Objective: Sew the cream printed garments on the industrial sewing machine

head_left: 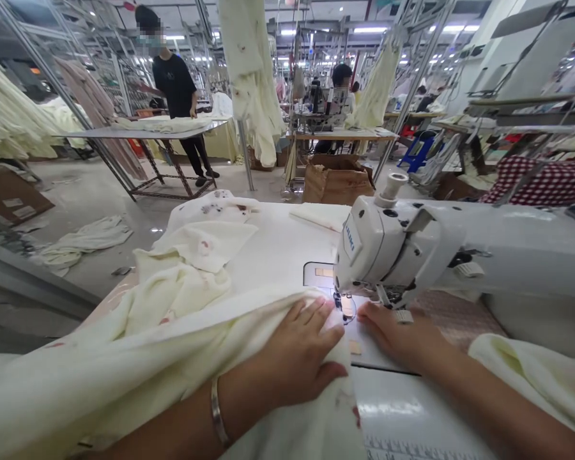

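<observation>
Head view: pale cream printed cotton fabric (172, 345), heaped across the white sewing table (278, 249) and pinned under the left hand (301, 354), which lies flat on it, fingers stretched out and close together, tips just beside the needle area (339, 301) of the white industrial sewing machine (412, 249). Right hand (397, 335) lies flat on the machine bed across the needle, fingers extended, gripping nothing. Risk, as judged: fingertips this near the needle could be struck, and the heap's weight may drag the cloth askew.
</observation>
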### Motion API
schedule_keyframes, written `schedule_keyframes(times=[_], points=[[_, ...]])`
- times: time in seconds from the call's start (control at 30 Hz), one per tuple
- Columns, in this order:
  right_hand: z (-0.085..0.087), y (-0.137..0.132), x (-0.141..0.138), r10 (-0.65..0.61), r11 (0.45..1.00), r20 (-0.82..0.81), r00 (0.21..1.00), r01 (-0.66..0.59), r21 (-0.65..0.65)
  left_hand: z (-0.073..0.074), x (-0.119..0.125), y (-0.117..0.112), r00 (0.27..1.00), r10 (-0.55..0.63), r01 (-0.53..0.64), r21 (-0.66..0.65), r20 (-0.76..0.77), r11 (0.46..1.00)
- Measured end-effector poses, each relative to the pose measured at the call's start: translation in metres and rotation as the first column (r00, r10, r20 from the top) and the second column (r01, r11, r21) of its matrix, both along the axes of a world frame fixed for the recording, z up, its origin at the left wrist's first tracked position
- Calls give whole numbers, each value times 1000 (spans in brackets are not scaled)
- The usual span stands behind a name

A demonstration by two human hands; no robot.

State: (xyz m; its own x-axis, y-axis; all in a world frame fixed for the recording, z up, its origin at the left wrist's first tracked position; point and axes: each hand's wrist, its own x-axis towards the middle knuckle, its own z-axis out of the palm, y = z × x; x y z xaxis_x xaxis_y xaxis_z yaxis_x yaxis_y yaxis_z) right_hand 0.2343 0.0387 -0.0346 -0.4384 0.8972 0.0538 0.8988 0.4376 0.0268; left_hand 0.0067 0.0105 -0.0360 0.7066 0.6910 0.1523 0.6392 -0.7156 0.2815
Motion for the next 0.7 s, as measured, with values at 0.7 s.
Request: schedule_keyframes(times=[0.7], points=[[-4, -49, -14, 601, 799, -187, 777, -591, 113, -13, 0, 14, 988, -136, 117, 216, 75, 969]])
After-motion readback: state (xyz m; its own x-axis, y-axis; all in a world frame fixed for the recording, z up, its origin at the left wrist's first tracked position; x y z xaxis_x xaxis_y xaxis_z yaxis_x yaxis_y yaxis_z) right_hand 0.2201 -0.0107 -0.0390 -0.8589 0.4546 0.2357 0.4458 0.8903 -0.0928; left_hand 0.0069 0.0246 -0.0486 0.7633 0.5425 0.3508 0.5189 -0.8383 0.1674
